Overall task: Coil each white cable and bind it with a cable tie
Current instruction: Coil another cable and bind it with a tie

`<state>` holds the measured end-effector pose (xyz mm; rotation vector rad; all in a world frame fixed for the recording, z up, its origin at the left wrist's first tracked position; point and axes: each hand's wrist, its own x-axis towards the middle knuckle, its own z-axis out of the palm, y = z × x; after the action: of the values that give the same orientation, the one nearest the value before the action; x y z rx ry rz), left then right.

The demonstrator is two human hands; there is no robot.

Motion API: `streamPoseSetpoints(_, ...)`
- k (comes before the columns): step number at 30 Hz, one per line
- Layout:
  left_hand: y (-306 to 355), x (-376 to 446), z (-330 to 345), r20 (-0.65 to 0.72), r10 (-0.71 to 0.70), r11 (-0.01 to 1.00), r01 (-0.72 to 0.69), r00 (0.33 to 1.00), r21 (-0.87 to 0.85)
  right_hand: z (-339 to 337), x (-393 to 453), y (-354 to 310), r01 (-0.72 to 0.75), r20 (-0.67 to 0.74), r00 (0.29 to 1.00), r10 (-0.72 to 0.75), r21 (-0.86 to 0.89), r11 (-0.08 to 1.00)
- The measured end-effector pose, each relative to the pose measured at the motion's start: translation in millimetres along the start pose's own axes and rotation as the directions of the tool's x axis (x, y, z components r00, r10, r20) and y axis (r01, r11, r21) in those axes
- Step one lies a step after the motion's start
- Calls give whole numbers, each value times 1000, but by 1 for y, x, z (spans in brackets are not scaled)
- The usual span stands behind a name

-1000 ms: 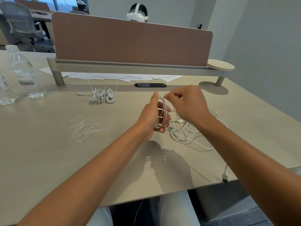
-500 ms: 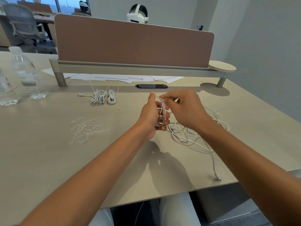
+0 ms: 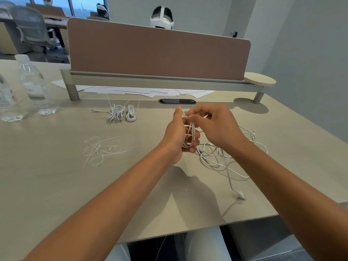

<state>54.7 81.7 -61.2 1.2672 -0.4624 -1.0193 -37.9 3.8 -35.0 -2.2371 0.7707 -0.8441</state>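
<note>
A pale wood-grain desk (image 3: 47,185) carries two clear plastic water bottles at its far left — one capped bottle (image 3: 33,85) standing upright, a second bottle (image 3: 7,104) just beside it and cut by the frame edge. A brown divider panel (image 3: 158,51) rises on a grey rail with round legs across the far side; loose white paper sheets (image 3: 143,91) lie beneath the rail. A dark oval cable grommet (image 3: 177,101) sits in the desktop near the papers. A small round shelf (image 3: 259,80) caps the rail's right end. Behind the panel — a person wearing a white headset (image 3: 162,20); a grey mesh office chair (image 3: 32,29) stands at far left.
</note>
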Motion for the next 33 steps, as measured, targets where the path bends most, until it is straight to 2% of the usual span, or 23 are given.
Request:
streamPoseSetpoints(7, -2, -1, 7, 29, 47, 999, -47, 998, 20, -7, -4, -3, -52, 61, 997, 51, 16, 999)
streamPoseSetpoints(10, -3, -2, 8, 36, 40, 999, -41, 999, 22, -11, -4, -2, -66, 40, 997, 65, 33, 997)
streamPoseSetpoints(18, -6, 0, 13, 30, 28, 999, -29, 999, 25, -17, -6, -3, -36, 63, 998, 32, 64, 997)
streamPoseSetpoints(21, -6, 0, 12, 28, 24, 1000, -23, 999, -13, -18, -7, -3, -39, 86, 996, 36, 33, 999)
streamPoseSetpoints(25, -5, 4, 11, -15, 63, 996, -64, 998, -60, -14, -14, -7, -120, 78, 990, 119, 10, 993)
streamPoseSetpoints(29, 0, 14, 5, -88, 115, 985, -125, 989, -119, -13, -32, -6, -240, 97, 969, 227, 161, 957)
streamPoseSetpoints(31, 1, 17, 2, -100, 130, 977, -145, 986, -156, -11, -41, -5, -234, 73, 972, 225, 179, 956)
streamPoseSetpoints(33, 0, 16, 1, -97, 139, 970, -155, 985, -186, -7, -46, -5, -173, 26, 985, 171, 111, 979)
